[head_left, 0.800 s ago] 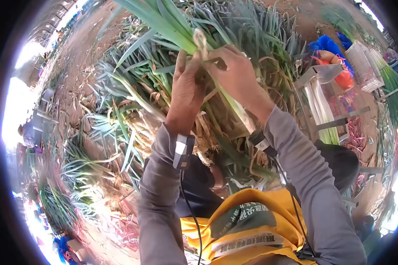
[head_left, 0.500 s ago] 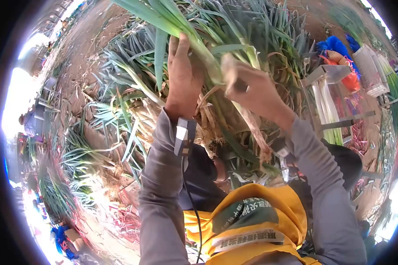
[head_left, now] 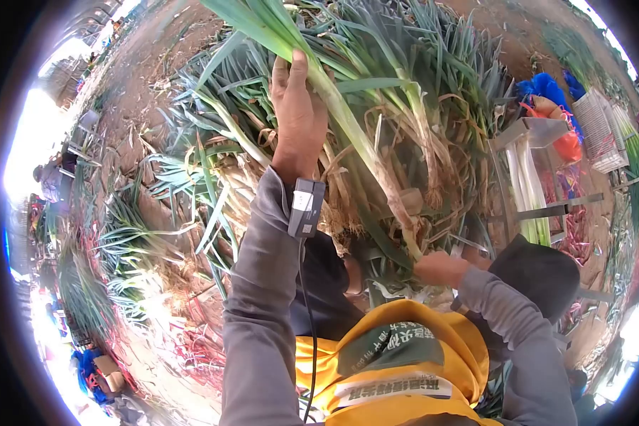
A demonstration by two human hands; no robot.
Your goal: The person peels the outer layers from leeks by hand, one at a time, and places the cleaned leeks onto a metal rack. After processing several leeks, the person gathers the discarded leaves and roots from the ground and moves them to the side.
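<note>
My left hand (head_left: 298,121) is closed around the upper shank of a long green onion (head_left: 358,142), just below where its leaves fan out. The stalk slants down to the right, pale green above and brownish towards the base. At its lower end my right hand (head_left: 440,270) is closed, fingers pinched at the tip; the root end is hidden there. Behind the stalk lies a thick pile of green onions (head_left: 433,42), their roots hanging towards me.
On the right stands a metal frame (head_left: 529,131) with trimmed white stalks (head_left: 525,181) in it. Beyond are a pale crate (head_left: 600,131) and a blue bundle (head_left: 543,89). Loose onions (head_left: 131,238) and red strips (head_left: 199,351) lie on the ground at left.
My right hand has moved down and right, from the middle of the stalk to its lower end. The lower shank now shows bare. My left hand keeps its hold, almost unmoved.
</note>
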